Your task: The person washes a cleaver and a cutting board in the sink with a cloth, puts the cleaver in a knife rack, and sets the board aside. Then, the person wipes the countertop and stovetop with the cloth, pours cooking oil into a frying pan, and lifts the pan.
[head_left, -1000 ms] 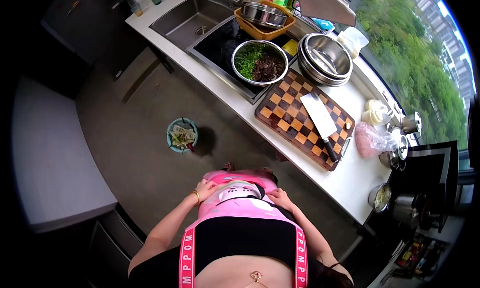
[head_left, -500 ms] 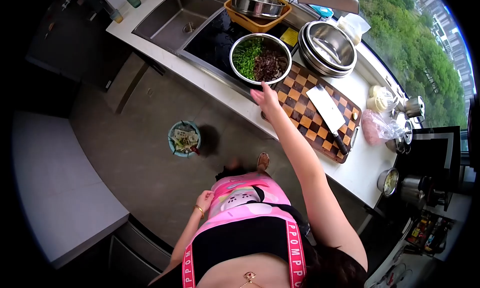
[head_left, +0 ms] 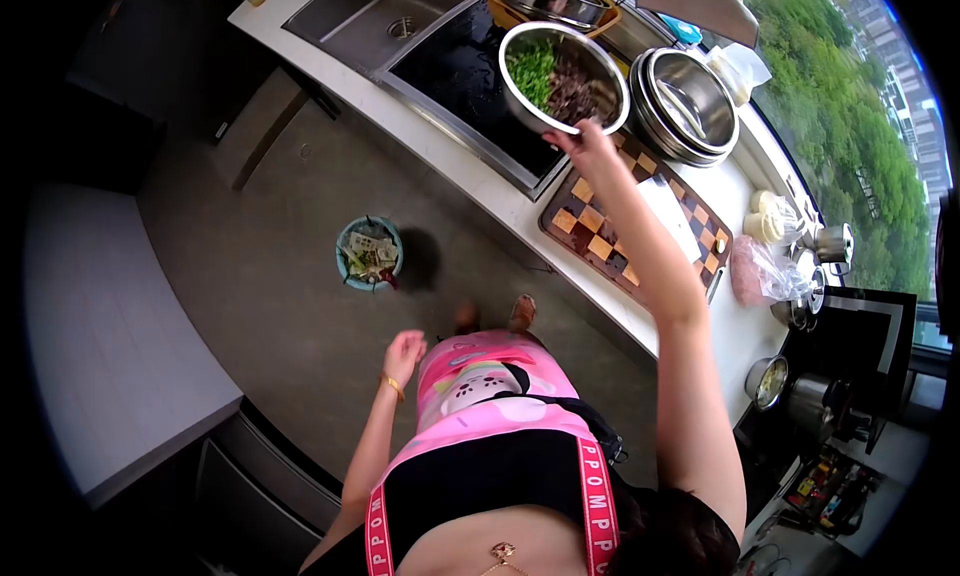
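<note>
Your right hand (head_left: 585, 146) has the bowl (head_left: 603, 64) by its rim at about 5 o'clock, fingers closed on the edge; how they sit underneath cannot be told. The bowl leans a little, with chopped greens (head_left: 531, 71) towards 9 o'clock and dark shreds (head_left: 575, 91) towards 4. Whether its base touches the black panel (head_left: 450, 66) below, you cannot tell from here.

Your left hand (head_left: 405, 351) holds nothing; its fingers are loosely bent, out beside your apron (head_left: 470, 416) at 10 o'clock. The bin (head_left: 343, 268) is on the floor at 11 o'clock from that hand.

From the bowl, the sink (head_left: 350, 21) lies at 10 o'clock, the basket (head_left: 497, 9) at 12 and the stacked bowls (head_left: 718, 106) at 3. The board (head_left: 583, 219) is on the bench (head_left: 740, 336) at 5 o'clock, carrying the cleaver (head_left: 675, 218), partly behind your forearm.
</note>
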### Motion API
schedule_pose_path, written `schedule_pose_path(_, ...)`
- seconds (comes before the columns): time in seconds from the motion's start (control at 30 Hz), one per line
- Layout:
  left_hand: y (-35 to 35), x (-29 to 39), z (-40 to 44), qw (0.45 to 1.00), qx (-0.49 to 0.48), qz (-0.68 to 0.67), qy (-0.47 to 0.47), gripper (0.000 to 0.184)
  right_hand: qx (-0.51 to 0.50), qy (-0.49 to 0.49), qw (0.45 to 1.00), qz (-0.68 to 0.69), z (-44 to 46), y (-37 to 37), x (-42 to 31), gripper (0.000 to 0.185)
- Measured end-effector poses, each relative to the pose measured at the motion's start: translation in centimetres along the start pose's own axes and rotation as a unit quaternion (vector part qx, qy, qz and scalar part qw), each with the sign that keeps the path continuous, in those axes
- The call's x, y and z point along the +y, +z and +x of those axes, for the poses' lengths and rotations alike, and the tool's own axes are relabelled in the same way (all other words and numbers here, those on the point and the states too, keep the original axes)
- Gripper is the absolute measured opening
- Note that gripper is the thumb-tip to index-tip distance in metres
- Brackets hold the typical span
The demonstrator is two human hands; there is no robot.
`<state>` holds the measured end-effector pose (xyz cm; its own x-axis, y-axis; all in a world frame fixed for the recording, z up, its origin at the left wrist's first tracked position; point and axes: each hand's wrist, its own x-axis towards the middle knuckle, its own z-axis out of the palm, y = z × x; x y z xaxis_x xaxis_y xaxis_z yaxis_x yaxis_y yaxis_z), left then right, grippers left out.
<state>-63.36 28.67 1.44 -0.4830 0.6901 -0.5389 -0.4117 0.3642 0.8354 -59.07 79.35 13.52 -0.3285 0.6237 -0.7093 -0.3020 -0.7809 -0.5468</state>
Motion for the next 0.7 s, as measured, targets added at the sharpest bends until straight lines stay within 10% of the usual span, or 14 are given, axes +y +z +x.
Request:
schedule_pose_path(0.27, 11.2, 18.7, 11.5, 0.969, -0.177, -0.122, 0.125, 0.021, -0.101, -0.035, 0.993, -0.054, -14.7, 3.7, -7.8, 0.022)
schedule_pose_path(0.7, 23.8, 20.5, 30.1, 0.845, -0.05, 0.413, 0.336, 0.018, 0.118, -0.154, 0.966, -0.17, -26.0, -16.8, -10.0, 0.016)
